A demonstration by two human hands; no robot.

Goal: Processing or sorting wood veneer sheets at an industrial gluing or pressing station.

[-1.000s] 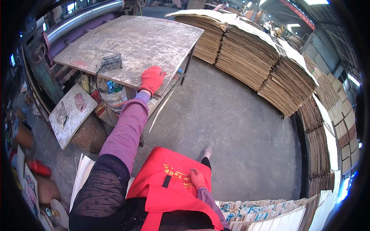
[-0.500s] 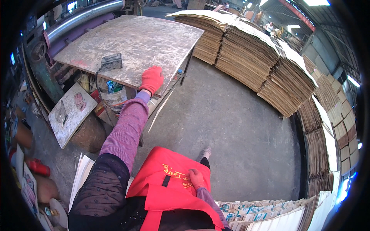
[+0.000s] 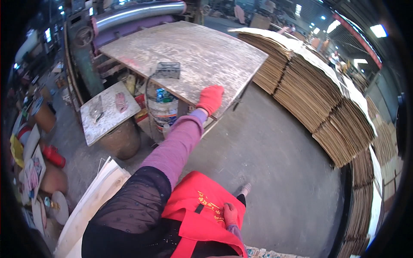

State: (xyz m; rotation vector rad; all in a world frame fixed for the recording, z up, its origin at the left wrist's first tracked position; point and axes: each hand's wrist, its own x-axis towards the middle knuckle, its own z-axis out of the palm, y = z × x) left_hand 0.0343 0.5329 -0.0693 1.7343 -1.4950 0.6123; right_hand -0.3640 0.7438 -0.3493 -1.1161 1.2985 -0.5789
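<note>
My left hand, in a red glove, reaches forward on an outstretched arm to the near right corner of a worn, stained tabletop. Its fingers are closed at the board's edge; what they grip, if anything, is hidden beneath the hand. A dark open-sided box sits on the board, left of that hand. My right hand, in a reddish glove, hangs low in front of my red apron. Its fingers are curled in, and nothing shows sticking out of them.
Tall stacks of thin wood sheets curve along the right. Behind the table runs a metal roller. A bucket stands under the table's edge, beside a small board on a drum. Pale sheets lean at my lower left.
The view has swung left, so the table and stacks sit farther right. More of the pale sheets at lower left shows. My left hand stays at the table corner, and the right hangs by the apron.
</note>
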